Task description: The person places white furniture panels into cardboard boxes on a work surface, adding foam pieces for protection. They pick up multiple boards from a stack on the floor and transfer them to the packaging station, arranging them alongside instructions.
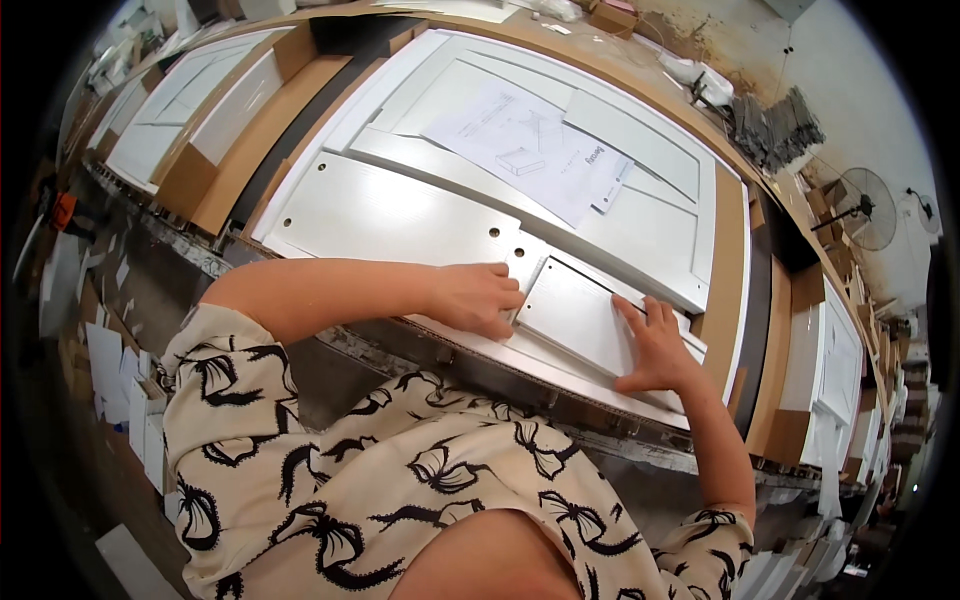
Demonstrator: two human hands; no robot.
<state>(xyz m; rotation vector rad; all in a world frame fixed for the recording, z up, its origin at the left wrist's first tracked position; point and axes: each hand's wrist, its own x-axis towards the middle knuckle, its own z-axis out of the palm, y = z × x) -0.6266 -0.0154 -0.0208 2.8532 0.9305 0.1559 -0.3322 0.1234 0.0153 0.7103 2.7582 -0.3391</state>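
Note:
A small white panel (575,316) lies over the front right part of a carton packed with white furniture boards. My right hand (660,348) spans its right part, thumb at the near edge and fingers over the far edge, gripping it. Close to the panel's left end is my left hand (478,300), its fingers curled down and closed; whatever they may hold is hidden. Beside that hand, a larger white board (395,215) with round holes near its corners lies flat. Behind both boards, a printed instruction sheet (530,145) rests on a white framed panel (400,105).
Brown cardboard strips (722,265) line the carton's right side. Similar open cartons with white boards stand to the left (200,100) and right (825,350). At the back right are a standing fan (866,208) and a grey stack of sheets (775,130).

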